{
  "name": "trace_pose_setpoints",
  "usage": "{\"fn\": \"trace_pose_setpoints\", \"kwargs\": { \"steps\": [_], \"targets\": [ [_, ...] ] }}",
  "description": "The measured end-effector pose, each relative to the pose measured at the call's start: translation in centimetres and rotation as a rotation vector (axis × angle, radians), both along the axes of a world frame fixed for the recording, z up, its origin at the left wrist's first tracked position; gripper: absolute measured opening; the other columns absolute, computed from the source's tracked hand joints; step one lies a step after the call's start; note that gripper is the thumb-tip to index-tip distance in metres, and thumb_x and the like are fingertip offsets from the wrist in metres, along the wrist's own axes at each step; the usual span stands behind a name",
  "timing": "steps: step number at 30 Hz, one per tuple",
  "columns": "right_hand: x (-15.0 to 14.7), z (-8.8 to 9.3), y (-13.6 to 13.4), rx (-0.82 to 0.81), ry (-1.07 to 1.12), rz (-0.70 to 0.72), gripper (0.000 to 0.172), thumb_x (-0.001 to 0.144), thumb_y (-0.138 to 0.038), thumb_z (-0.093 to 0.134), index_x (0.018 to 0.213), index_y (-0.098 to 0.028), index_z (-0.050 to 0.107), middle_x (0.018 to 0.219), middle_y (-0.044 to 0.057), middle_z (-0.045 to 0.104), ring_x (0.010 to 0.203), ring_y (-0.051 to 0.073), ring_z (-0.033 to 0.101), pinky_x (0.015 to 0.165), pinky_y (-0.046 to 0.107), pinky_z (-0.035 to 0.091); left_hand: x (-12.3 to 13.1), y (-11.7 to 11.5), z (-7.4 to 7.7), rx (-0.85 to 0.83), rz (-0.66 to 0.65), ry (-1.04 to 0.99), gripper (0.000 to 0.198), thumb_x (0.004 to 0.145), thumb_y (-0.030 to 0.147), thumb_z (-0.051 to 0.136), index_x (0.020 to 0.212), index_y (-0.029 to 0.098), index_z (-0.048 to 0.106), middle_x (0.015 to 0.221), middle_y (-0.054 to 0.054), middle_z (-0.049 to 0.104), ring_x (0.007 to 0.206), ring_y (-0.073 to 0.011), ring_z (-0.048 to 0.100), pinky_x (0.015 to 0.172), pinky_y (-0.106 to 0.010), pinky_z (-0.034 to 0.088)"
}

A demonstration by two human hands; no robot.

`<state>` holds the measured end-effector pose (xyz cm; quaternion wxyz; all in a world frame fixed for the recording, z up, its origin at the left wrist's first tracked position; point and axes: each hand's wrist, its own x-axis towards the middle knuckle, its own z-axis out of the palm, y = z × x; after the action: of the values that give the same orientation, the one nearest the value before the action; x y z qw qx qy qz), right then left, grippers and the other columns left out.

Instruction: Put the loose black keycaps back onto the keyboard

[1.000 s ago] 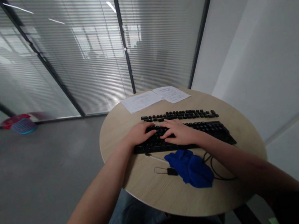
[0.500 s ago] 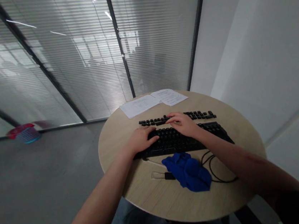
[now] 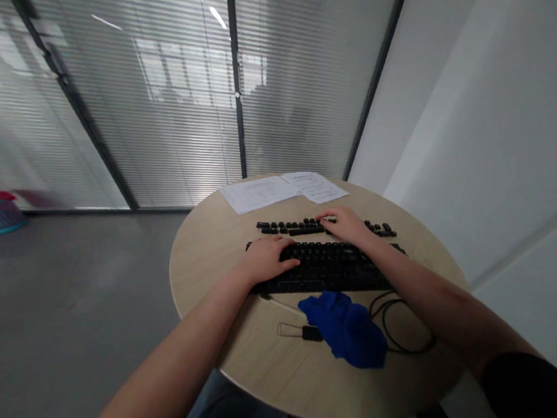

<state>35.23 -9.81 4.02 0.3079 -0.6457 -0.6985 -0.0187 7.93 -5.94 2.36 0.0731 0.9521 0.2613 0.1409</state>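
Looks like pale wood on the table top (image 3: 282,373), smooth, with fine grain and weak shine. Seems to be dark plastic on the keyboard (image 3: 326,274) and the loose keycaps (image 3: 295,224) beyond. Shows soft, matt, wrinkled cloth in the near blue bundle (image 3: 347,332), thin metal in the wire loop (image 3: 290,326) left of it, flat paper in the far sheets (image 3: 259,194).

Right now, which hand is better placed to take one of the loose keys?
Probably the right hand: it is at the loose keys, while the left hand lies over the left end of the keyboard.
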Motion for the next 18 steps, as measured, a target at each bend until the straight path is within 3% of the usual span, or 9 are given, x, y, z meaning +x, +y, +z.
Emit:
{"fn": "trace_pose_setpoints", "kwargs": {
  "steps": [4, 8, 18],
  "targets": [
    [0.7, 0.9, 4.2, -0.153, -0.094, -0.058, 0.020, 0.087, -0.020, 0.067, 0.100, -0.023, 0.082, 0.109, 0.007, 0.079, 0.113, 0.026, 0.069, 0.104, 0.039, 0.050, 0.0, 0.0, 0.0, 0.008, 0.009, -0.003, 0.052, 0.093, 0.056, 0.057, 0.132, 0.023, 0.064, 0.125, -0.012, 0.070, 0.116, -0.0332, 0.064, 0.099, -0.046, 0.049],
    [1.3, 1.5, 7.3, -0.325, -0.184, -0.001, 0.019, 0.084, -0.020, 0.072, 0.099, -0.021, 0.083, 0.105, 0.007, 0.080, 0.107, 0.024, 0.072, 0.099, 0.033, 0.051, 0.0, 0.0, -0.2, 0.005, 0.010, -0.029, 0.052, 0.090, 0.058, 0.061, 0.129, 0.025, 0.066, 0.124, -0.011, 0.071, 0.115, -0.0331, 0.065, 0.097, -0.046, 0.049],
    [1.6, 0.6, 9.2, -0.455, -0.189, 0.070, 0.021, 0.082, -0.018, 0.073, 0.101, -0.020, 0.083, 0.099, 0.004, 0.081, 0.096, 0.021, 0.074, 0.089, 0.026, 0.053, -0.1, 0.4, -0.6, -0.028, -0.024, -0.087, 0.048, 0.091, 0.055, 0.060, 0.127, 0.024, 0.067, 0.122, -0.011, 0.071, 0.114, -0.0341, 0.065, 0.098, -0.048, 0.049]
  ]
}}
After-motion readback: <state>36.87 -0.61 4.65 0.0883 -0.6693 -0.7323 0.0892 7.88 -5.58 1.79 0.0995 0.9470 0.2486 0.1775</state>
